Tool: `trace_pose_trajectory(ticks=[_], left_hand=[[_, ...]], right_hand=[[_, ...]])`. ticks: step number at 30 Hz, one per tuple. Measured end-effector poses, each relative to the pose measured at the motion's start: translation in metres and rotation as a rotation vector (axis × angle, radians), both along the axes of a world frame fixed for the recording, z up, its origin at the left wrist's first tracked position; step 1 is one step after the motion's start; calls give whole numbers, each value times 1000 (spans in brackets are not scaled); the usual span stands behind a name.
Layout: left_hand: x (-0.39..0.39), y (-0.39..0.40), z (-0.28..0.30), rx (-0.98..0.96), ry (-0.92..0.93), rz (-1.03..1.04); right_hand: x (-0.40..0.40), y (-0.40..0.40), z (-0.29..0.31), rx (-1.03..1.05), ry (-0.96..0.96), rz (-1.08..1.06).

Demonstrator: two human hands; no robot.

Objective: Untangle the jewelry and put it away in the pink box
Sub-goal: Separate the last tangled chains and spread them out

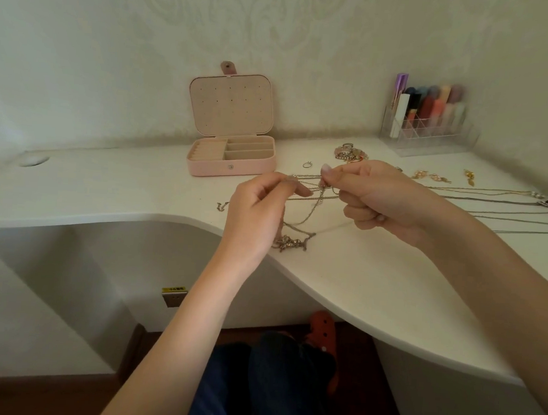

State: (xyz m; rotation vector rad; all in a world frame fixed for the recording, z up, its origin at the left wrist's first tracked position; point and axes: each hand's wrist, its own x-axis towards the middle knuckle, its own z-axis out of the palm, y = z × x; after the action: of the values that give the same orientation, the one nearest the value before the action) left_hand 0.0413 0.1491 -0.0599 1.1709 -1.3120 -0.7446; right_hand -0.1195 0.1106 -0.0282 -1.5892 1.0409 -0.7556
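A tangle of thin silver and gold chains [301, 209] hangs between my hands above the white desk, its knotted end with a pendant [291, 242] lying on the desk near the front edge. My left hand [256, 212] pinches the chains on the left. My right hand [372, 197] pinches them between thumb and forefinger on the right. The pink box [233, 166] stands open behind them, lid upright, its compartments showing nothing inside.
More necklaces [507, 202] stretch across the desk to the right. Gold earrings [431, 177], a beaded bracelet pile [350, 152], a ring [307, 164] and a small chain piece [222, 206] lie loose. A clear organiser with lipsticks [428, 120] stands at the back right.
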Motion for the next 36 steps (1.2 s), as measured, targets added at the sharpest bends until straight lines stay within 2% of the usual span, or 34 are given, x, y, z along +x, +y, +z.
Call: trace_pose_trajectory(ticks=[4, 10, 15, 22, 30, 36], left_hand=[[1, -1, 1, 50, 100, -36], [6, -1, -1, 236, 53, -25], [7, 0, 1, 288, 287, -127], [10, -5, -2, 309, 375, -3], [13, -5, 1, 351, 402, 39], [16, -2, 6, 371, 317, 15]], right_hand=[[0, 0, 0, -2, 10, -6], [-1, -1, 2, 62, -58, -11], [1, -1, 3, 91, -21, -18], [1, -1, 3, 102, -6, -21], [-1, 2, 4, 52, 9, -36], [0, 1, 4, 24, 67, -18]])
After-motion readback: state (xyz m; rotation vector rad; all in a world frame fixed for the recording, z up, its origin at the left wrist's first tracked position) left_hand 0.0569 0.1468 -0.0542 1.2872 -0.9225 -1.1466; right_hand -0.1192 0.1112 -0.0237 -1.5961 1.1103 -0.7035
